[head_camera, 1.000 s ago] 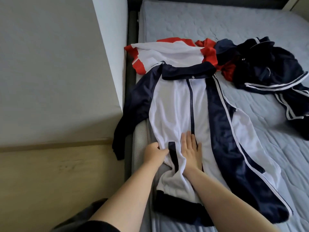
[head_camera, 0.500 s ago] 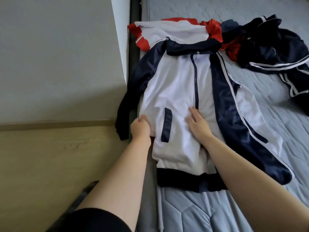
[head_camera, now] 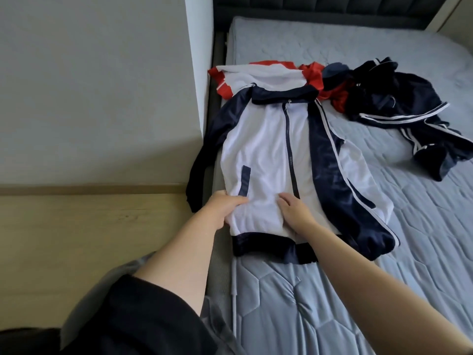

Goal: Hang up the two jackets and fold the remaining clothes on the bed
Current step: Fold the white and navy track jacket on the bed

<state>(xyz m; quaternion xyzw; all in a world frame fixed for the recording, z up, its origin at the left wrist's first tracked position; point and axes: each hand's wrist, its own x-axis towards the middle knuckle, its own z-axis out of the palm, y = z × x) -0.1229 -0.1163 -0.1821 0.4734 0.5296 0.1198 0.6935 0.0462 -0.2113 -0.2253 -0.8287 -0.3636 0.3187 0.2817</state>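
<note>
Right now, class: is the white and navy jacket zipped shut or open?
Zipped shut. On the white and navy jacket the navy zipper runs unbroken from collar toward hem, both front panels meeting.

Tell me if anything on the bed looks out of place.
The jacket's left-side sleeve hangs off the mattress edge by the wall. The navy clothes lie crumpled, unfolded.

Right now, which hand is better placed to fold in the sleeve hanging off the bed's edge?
Probably the left hand: it grips the white and navy jacket beside that hanging sleeve; the right hand rests near the zipper.
</note>
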